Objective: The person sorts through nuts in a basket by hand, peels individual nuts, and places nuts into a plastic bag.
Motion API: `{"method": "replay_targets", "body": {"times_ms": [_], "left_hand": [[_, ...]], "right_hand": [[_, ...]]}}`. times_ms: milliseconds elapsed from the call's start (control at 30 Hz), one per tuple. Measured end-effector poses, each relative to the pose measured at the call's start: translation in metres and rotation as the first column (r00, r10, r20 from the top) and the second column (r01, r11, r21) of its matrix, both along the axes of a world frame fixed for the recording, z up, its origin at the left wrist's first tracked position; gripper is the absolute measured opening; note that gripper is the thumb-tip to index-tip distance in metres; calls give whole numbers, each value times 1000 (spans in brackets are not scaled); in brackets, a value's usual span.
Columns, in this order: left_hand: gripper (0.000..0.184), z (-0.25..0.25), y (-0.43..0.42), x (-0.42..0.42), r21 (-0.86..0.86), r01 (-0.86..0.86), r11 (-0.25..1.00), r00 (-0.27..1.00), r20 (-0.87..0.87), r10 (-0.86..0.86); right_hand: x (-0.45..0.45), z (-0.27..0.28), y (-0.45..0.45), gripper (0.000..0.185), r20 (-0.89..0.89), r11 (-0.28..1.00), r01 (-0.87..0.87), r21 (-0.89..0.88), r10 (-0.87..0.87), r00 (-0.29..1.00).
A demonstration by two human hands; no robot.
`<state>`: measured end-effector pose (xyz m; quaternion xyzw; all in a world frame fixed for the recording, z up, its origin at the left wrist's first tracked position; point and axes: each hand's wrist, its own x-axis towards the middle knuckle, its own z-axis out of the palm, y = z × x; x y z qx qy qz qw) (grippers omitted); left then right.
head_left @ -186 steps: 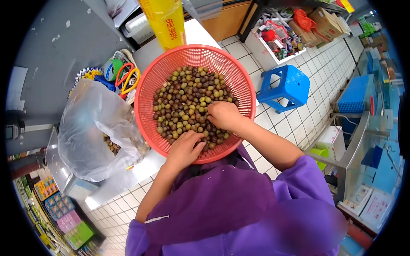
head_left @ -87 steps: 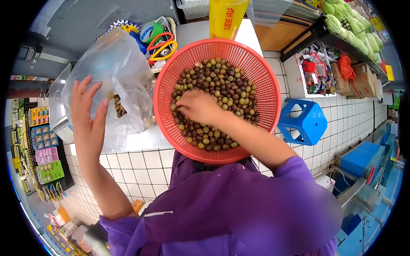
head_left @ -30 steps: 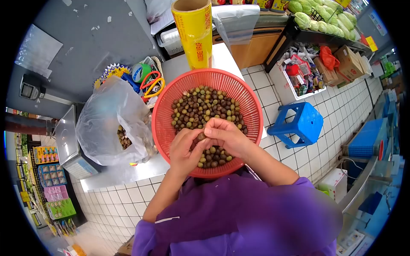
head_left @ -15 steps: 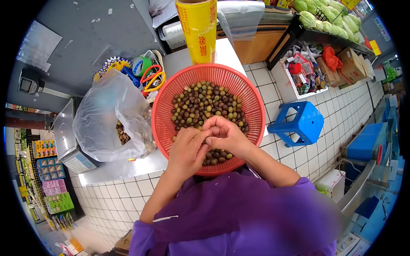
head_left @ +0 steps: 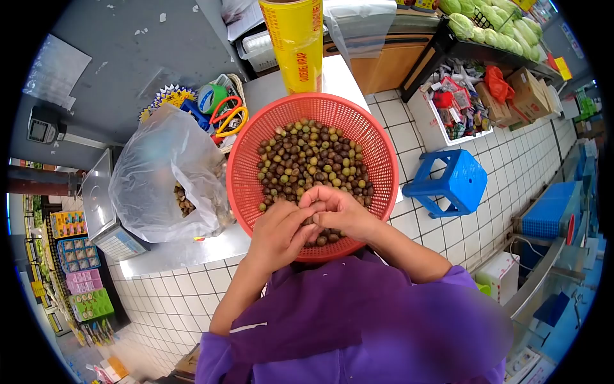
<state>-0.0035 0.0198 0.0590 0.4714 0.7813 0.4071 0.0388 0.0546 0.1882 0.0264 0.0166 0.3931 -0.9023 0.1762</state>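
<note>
A red perforated plastic basket [head_left: 246,153] holds many small round fruits [head_left: 313,157], brown and yellow-green. Over its near part, my left hand [head_left: 278,232] and my right hand [head_left: 339,212] meet with fingertips pinched together. A small brownish fruit shows partly between the fingers of both hands; most of it is hidden. To the left of the basket lies an open clear plastic bag [head_left: 144,185] with brown pieces [head_left: 183,200] inside.
A yellow wrap roll [head_left: 297,51] stands behind the basket. Orange-handled scissors [head_left: 230,118] and tape sit in a small basket at back left, near a scale [head_left: 99,192]. On the tiled floor at right are a blue stool [head_left: 451,179] and a white box [head_left: 435,128] of packets.
Earlier my left hand was raised near the bag while my right reached into the fruits; now both are together over the basket. Over the last second, they have stayed together with small finger movements.
</note>
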Motion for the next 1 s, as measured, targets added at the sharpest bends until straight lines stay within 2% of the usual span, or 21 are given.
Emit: {"method": "replay_targets", "body": {"times_ms": [67,133,233,400,533,600,633,667,700,733,767,833,867,933,967,1000], "left_hand": [[28,1,-5,0,-29,24,999,999,-35,-25],[27,1,-10,3,-189,108,976,993,-20,-113],[26,3,-11,2,-234,127,964,985,-84,-151],[25,0,-17,1,-238,134,962,985,-79,-156],[23,10,-20,4,-227,92,970,995,-12,-98],[22,7,-25,7,-216,42,975,999,31,-36],[21,5,-28,8,-207,-8,978,997,71,23],[21,8,-32,11,-209,-8,978,997,71,23],[22,15,-37,13,-129,-62,990,995,68,71],[23,24,-42,14,-50,-115,992,990,72,118],[24,39,-50,12,-14,-151,988,988,18,151],[31,58,-73,1,132,-241,962,932,-245,267],[32,66,-84,-9,155,-289,945,893,-311,324],[26,77,-101,-30,116,-468,876,788,-393,473],[24,80,-107,-41,109,-526,844,752,-403,521],[22,82,-112,-49,106,-580,808,714,-412,566]], "right_hand": [[0,0,2,22,23,989,-130,74,129,991],[2,-3,0,21,33,982,-164,96,161,986],[0,-4,-3,20,55,971,-200,131,195,979],[-2,1,-9,23,142,928,-244,282,212,967],[-4,-1,-10,25,192,951,-276,141,247,950],[-17,-13,-7,19,-5,923,-145,356,156,988],[-29,-26,-4,17,-147,878,29,477,47,988],[-43,-32,3,13,-298,499,231,835,59,953],[-56,-43,8,11,-300,328,256,909,91,950],[-68,-55,9,14,-386,163,360,918,173,906],[-74,-62,7,15,-283,2,291,957,241,928],[-85,-82,0,16,-174,-258,297,919,410,895],[-90,-88,-5,16,-176,-251,299,920,417,892],[-97,-90,-13,20,-17,-377,228,898,488,873],[-100,-87,-12,20,-18,-375,230,898,492,871],[-103,-79,-8,22,67,-405,147,902,469,880]]}}
